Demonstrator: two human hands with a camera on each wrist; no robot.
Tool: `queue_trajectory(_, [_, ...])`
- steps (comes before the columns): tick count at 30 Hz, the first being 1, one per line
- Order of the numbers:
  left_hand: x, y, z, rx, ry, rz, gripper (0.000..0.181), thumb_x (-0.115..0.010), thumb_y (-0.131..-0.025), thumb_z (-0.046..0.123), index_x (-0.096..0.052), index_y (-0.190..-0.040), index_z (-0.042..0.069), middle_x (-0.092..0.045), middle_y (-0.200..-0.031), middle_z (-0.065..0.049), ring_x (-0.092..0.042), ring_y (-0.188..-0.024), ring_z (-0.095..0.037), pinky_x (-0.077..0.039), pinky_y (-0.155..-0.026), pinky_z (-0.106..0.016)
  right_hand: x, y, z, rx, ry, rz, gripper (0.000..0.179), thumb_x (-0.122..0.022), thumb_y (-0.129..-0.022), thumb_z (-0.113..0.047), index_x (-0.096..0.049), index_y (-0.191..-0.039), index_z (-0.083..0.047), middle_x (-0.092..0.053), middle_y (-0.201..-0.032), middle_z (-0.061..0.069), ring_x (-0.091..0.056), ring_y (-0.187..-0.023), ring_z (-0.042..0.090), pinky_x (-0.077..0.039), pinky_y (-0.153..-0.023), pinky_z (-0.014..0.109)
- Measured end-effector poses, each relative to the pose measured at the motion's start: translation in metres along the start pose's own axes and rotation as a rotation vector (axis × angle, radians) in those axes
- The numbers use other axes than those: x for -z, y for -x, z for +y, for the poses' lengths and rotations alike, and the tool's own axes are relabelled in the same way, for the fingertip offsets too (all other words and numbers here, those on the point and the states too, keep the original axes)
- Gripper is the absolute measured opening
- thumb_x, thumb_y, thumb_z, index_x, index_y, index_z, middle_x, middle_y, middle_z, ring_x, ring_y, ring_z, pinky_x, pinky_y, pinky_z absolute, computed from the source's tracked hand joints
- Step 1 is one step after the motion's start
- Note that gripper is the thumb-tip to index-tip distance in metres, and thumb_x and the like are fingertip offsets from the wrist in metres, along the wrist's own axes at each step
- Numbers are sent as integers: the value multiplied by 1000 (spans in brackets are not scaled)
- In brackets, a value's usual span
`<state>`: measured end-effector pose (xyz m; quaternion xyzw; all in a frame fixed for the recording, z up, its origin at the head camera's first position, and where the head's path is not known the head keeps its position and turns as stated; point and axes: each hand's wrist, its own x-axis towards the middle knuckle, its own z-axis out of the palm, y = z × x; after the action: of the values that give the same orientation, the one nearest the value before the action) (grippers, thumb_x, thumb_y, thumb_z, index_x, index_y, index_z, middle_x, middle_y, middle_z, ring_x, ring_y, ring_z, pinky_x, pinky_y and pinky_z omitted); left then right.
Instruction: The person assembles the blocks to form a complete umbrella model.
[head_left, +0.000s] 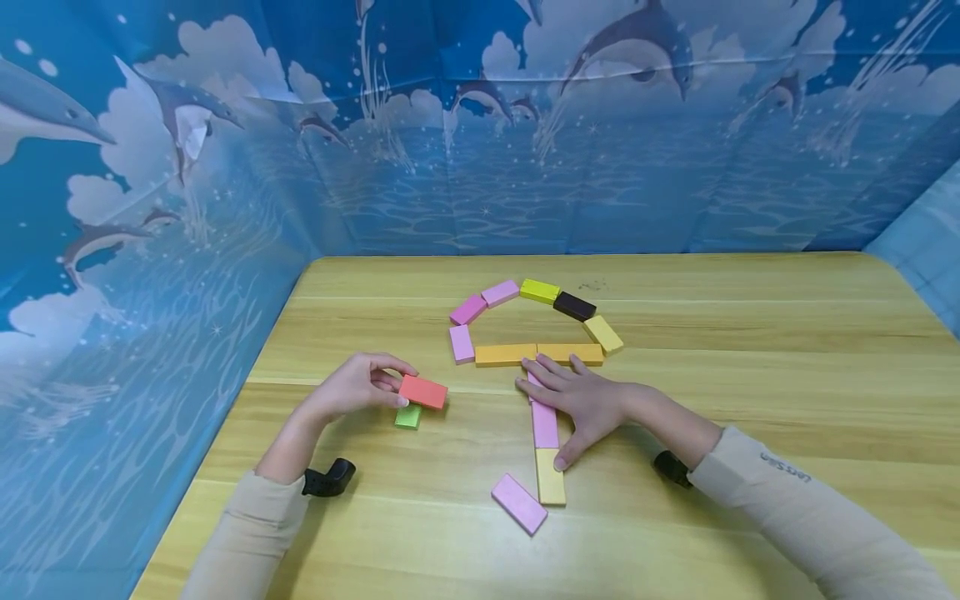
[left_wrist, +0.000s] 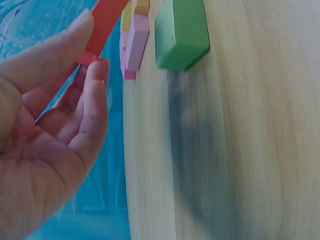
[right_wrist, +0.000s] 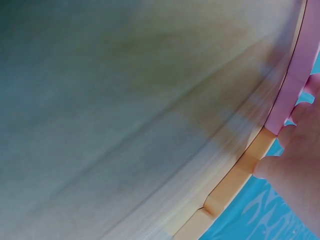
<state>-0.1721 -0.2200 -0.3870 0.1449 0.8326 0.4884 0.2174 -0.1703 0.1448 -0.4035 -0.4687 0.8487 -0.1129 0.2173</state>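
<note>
My left hand (head_left: pixel 361 384) pinches a red block (head_left: pixel 423 392) between thumb and fingers. The red block is raised over a green block (head_left: pixel 407 417) and overlaps it in the head view; in the left wrist view the green block (left_wrist: pixel 182 35) lies on the table to the right of the hand. With fingers spread, my right hand (head_left: pixel 592 402) rests over a straight column of blocks. Its fingers reach across the pink block (head_left: pixel 545 425), and its thumb touches the pale yellow block (head_left: pixel 551 479) below. The column's top is partly hidden under the fingers.
Two orange blocks (head_left: pixel 506 356) lie end to end above the column. An arch of pink, lime-yellow (head_left: pixel 540 291), black (head_left: pixel 574 306) and pale yellow (head_left: pixel 603 334) blocks curves over them. A loose pink block (head_left: pixel 519 503) lies slanted near the column's foot. Behind the wooden table (head_left: pixel 750 350) hangs a dolphin-printed curtain (head_left: pixel 480 192).
</note>
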Motion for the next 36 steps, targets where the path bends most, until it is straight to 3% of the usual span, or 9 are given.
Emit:
queue_trajectory(4, [-9, -1, 2, -34, 23, -122, 41, -76, -76, 7, -63, -114, -1, -68, -100, -13, -66, -89, -20, -52, -72, -30, 0, -1, 1, -4, 5, -4, 111, -64, -72, -66, -12, -150, -6, 5, -154, 18, 10, -139, 38, 4, -102, 65])
queue_trajectory(7, [-17, -2, 3, -98, -11, -207, 39, -76, -76, 7, -64, -112, -1, -67, -103, -10, -66, -88, -18, -53, -72, -30, 0, -1, 2, -5, 9, -5, 111, -64, -72, -67, -12, -150, -7, 5, -154, 18, 10, -139, 37, 4, -102, 65])
queue_trajectory(11, [-28, -4, 10, -130, -76, -262, 36, -76, -75, 4, -66, -109, 1, -64, -107, -9, -66, -86, -16, -53, -73, -29, 0, -1, 2, -12, 12, -10, 112, -62, -71, -69, -11, -150, -8, 6, -155, 17, 10, -139, 37, 4, -103, 64])
queue_trajectory(15, [-38, -5, 18, -117, -128, -295, 35, -76, -73, -1, -68, -107, 3, -65, -106, -8, -66, -85, -14, -52, -74, -27, -1, -2, 3, -15, 9, -10, 112, -62, -71, -69, -11, -150, -8, 5, -155, 16, 10, -139, 37, 5, -103, 64])
queue_trajectory(22, [-54, -8, 23, -178, -238, -366, 33, -77, -72, -3, -70, -102, 7, -66, -95, 1, -63, -79, -8, -51, -71, -24, -2, -2, 3, -14, 12, -7, 112, -61, -71, -69, -11, -150, -8, 5, -155, 16, 10, -140, 36, 4, -103, 64])
queue_trajectory(29, [-63, -15, 22, -253, -302, -362, 29, -73, -74, -6, -69, -101, 4, -65, -96, 0, -60, -81, -5, -50, -75, -23, -2, -1, 3, -15, 9, -4, 111, -62, -71, -69, -11, -150, -8, 5, -155, 16, 9, -140, 36, 4, -103, 64])
queue_trajectory(36, [-70, -19, 23, -268, -320, -358, 27, -70, -77, -5, -68, -103, 3, -65, -97, -3, -59, -81, -5, -49, -75, -21, -1, -2, 2, -23, 3, -9, 112, -63, -71, -69, -11, -150, -9, 5, -155, 15, 9, -140, 35, 4, -103, 64])
